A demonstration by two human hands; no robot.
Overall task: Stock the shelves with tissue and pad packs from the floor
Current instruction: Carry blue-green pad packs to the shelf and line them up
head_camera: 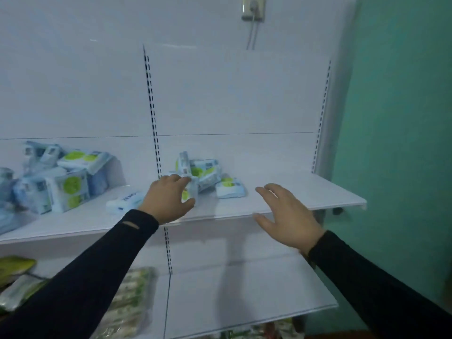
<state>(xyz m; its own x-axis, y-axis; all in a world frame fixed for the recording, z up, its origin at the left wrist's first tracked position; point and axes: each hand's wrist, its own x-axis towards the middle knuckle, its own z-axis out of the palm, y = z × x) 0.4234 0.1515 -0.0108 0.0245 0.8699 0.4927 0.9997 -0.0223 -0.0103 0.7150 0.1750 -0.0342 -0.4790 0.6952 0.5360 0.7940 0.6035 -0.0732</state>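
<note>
A white upper shelf (pixel 305 192) holds a small heap of blue-and-white packs with green spots (pixel 208 171) near its middle. One pack (pixel 230 188) lies flat to the right of the heap. My left hand (pixel 168 200) reaches over the shelf edge, and its fingers touch an upright pack (pixel 192 190) at the front of the heap; whether it grips the pack I cannot tell. My right hand (pixel 288 216) hovers at the shelf's front edge with fingers spread and nothing in it. A larger pile of the same packs (pixel 61 179) fills the left shelf section.
A white "ZERO" pack (pixel 126 200) lies flat left of my left hand. A lower shelf (pixel 244 294) carries green packs (pixel 129 302) on its left. A slotted upright (pixel 154 133) divides the sections. A teal wall (pixel 403 118) stands on the right, with a wall socket (pixel 253 8) above.
</note>
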